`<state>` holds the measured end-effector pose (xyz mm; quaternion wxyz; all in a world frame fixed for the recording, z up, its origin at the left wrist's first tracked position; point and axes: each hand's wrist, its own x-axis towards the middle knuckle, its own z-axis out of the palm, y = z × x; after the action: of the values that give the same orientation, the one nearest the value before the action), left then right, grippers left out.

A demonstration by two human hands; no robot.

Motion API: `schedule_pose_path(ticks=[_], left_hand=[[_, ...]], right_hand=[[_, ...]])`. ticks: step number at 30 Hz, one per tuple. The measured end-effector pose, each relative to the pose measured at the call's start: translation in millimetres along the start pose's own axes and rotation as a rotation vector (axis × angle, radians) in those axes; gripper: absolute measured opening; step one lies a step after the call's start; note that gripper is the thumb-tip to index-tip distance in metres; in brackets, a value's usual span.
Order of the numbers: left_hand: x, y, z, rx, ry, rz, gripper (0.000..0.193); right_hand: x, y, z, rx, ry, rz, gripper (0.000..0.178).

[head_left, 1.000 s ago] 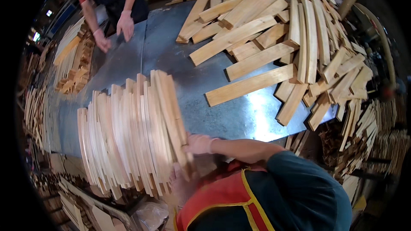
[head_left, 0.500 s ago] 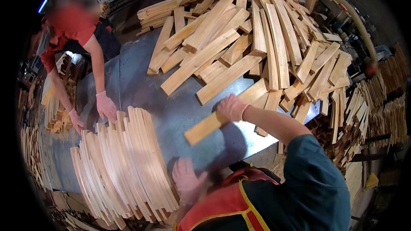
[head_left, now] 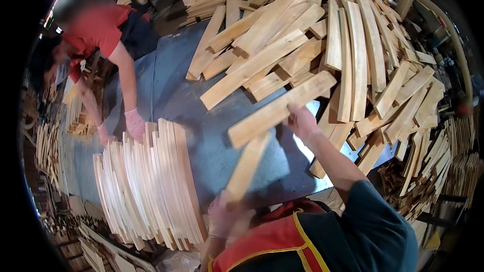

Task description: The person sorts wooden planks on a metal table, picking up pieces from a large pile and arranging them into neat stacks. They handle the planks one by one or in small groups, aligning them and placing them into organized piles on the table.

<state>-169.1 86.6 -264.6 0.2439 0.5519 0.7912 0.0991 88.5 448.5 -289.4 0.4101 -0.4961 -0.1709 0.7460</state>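
Note:
My right hand (head_left: 302,122), in a thin pale glove, is closed on the edge of a flat wooden board (head_left: 275,111), which slants above the metal table. Below it, my left hand (head_left: 222,216), slightly blurred, is closed around the near end of a second wooden board (head_left: 248,163). The far end of that board reaches up under the first one. Just left of my left hand stands a row of boards (head_left: 151,186) on edge, packed side by side. A co-worker's gloved hand (head_left: 135,125) rests at the far end of this row.
A large loose heap of boards (head_left: 282,25) covers the far and right part of the metal table (head_left: 169,85). A co-worker in a red shirt (head_left: 103,25) leans in from the far left. More stacked boards (head_left: 428,156) stand at the right, beside a ribbed hose (head_left: 456,45).
My right hand has lifted a board and moved right. My left hand, empty before, now holds the end of another board. The co-worker's hands stay at the row.

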Motion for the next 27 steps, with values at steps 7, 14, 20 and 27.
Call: schedule_pose_path(ticks=[7,14,20,27], left_hand=[[-29.0,-24.9,-40.4,-1.184,-0.047,-0.433,0.055],[-32.1,-45.2,-46.2,0.202,0.358,-0.091,0.070],[-44.8,-76.4,-27.4,0.370,0.317,-0.171,0.089],[8.6,-3.8,-49.3,0.372,0.251,-0.045,0.093]], right_hand=[[-142.3,106.9,46.8,-0.668,-0.350,0.196,0.048],[-137.4,243.6,140.3,-1.294,-0.522,-0.139,0.057],[-148.6,210.5,158.1,-0.882,-0.825,0.220,0.067],[-53.8,14.6,-1.1,-0.897,-0.299,-0.329,0.074]])
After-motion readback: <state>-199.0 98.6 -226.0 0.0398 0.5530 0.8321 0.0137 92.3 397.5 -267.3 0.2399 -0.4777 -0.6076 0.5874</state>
